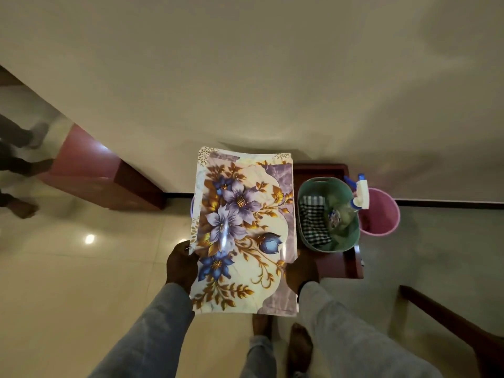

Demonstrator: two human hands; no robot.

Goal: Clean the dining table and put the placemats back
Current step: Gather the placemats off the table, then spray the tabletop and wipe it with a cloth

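Placemats [245, 230], a floral stack, sit in front of me at the near middle of the view, held flat above the floor. My left hand [182, 264] has its grip clenched on the near left edge, thumb on top. My right hand [300, 271] is at the near right edge, mostly hidden under the stack, so I judge it is grasping there but cannot see the fingers. To the right, a small dark wooden surface [338, 266] carries a green basket [328, 214] with a checked cloth [313, 222] inside and a spray bottle [361, 195] leaning at its far rim. A pink bucket [380, 211] stands on the floor just beyond.

Risks as I read them: the mats look glossy and several seem layered, so a tilt could let the upper ones slide off toward the far end. The far end is unsupported and may droop. Swinging right could clip the basket or knock the bottle. The shiny tiled floor could be slippery for my feet.
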